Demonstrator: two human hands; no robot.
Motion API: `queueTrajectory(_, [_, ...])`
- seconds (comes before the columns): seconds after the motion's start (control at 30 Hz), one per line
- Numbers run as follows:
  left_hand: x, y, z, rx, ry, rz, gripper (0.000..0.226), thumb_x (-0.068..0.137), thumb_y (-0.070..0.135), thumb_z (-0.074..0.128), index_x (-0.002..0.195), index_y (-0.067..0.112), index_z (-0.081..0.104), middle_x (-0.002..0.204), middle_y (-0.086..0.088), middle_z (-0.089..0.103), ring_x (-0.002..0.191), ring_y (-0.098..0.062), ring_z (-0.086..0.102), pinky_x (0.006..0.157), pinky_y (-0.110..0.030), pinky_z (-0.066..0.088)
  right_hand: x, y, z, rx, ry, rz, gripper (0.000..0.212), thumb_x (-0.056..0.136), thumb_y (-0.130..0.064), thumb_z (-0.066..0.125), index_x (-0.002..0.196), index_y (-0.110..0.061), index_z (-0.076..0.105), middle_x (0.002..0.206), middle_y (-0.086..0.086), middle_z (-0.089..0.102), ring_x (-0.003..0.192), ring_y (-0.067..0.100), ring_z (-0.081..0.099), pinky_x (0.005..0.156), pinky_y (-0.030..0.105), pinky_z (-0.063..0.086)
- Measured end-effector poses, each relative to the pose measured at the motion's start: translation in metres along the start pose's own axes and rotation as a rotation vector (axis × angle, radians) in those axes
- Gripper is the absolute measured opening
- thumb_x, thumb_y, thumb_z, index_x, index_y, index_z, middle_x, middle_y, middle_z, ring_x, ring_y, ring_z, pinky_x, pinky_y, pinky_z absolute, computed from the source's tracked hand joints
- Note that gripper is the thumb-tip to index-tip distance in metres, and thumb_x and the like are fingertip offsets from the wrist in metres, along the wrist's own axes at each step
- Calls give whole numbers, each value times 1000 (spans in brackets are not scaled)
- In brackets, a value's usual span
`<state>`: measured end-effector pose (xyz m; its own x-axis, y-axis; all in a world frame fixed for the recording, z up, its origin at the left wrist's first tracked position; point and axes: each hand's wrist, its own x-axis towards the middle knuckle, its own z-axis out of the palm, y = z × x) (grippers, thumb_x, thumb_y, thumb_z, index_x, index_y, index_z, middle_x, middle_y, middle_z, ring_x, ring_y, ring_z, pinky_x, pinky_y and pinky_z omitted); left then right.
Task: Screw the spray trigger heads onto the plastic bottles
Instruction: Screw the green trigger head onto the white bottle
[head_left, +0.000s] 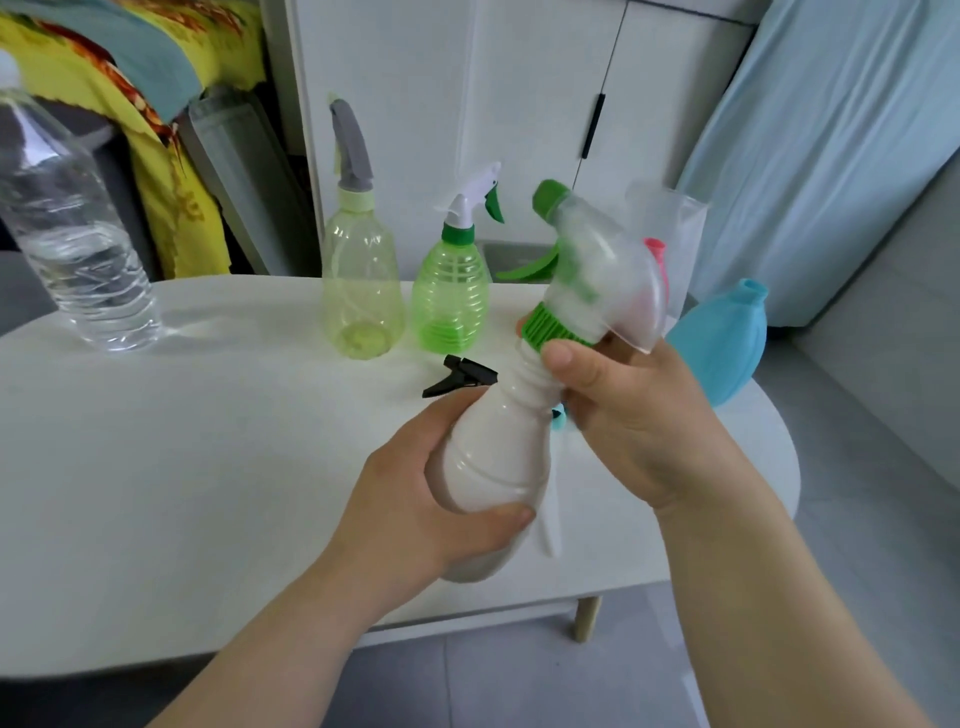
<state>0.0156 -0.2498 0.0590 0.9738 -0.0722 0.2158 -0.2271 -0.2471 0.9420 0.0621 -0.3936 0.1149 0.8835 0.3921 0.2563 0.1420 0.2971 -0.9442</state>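
I hold a white plastic bottle (498, 447) tilted above the white table (208, 441). My left hand (415, 499) wraps its lower body. My right hand (623, 410) pinches the green ribbed collar (545, 325) of a frosted spray trigger head (597, 265) that sits on the bottle's neck; the head is blurred. Behind stand a yellow-green bottle (362, 280) with a grey head and a green bottle (451, 291) with a white and green head. A loose black trigger head (460, 375) lies on the table.
A clear water bottle (72, 234) stands at the far left. A blue bottle (727, 343) lies at the right behind my hand, with a pink part (655, 249) and a clear bag (670, 218) near it. White cupboards stand behind the table.
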Motion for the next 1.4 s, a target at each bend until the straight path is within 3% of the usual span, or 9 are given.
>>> queueTrajectory(0.2, [-4,0,-1,21,-10,-18,64,40,43,73,90,69,42,100,42,52,89,14,54,65,3,37,-2,6,6,35,8,55,21,69,-7,59,76,-23,70,67,-12,70,69,3,65,72,18,54])
queueTrajectory(0.27, [-4,2,-4,30,-20,-10,65,37,47,71,91,69,42,101,43,52,90,15,53,66,3,37,-4,2,2,47,-28,64,24,60,-5,73,76,-22,71,70,-9,70,72,6,65,72,19,53])
queueTrajectory(0.47, [-8,6,-5,62,-75,1,70,39,44,74,93,71,40,104,44,49,92,16,52,68,3,36,-11,-4,-7,80,-144,77,41,53,-35,79,88,-18,68,86,0,72,85,15,65,80,28,54])
queueTrajectory(0.7, [-12,10,-3,137,9,0,63,41,43,71,89,67,40,105,45,42,90,19,49,66,5,34,-10,-4,6,-152,34,63,19,56,-11,76,70,-23,70,74,-3,74,75,10,67,68,21,53])
queueTrajectory(0.87, [-13,15,-3,108,15,6,75,40,40,70,87,81,29,94,60,41,89,25,46,66,7,33,-14,4,18,-175,77,89,10,69,-26,59,74,-27,68,79,-10,74,71,6,67,68,20,52])
queueTrajectory(0.97, [-13,15,-5,99,11,11,72,40,40,71,88,77,33,95,57,43,90,24,47,66,7,33,-16,0,14,-128,15,84,40,63,-35,72,100,-27,58,96,-7,72,81,9,66,75,22,51])
queueTrajectory(1.07, [-12,13,-8,82,7,4,67,38,45,71,89,73,37,96,50,49,89,19,50,65,5,35,-18,-2,8,-25,-39,86,64,46,-57,76,101,-26,62,104,-7,70,92,12,65,81,24,52])
queueTrajectory(1.2, [-10,13,-10,74,14,11,62,36,53,64,91,70,40,96,47,51,89,16,51,65,5,35,-18,-3,3,37,-6,64,54,53,-50,76,99,-24,66,105,-5,70,103,19,60,88,32,48])
queueTrajectory(1.4, [-12,11,-8,102,41,13,64,40,43,72,94,63,44,100,37,55,92,13,51,67,4,35,-16,-4,8,-83,57,9,32,60,-45,70,87,-28,70,91,-9,74,90,14,62,76,27,48])
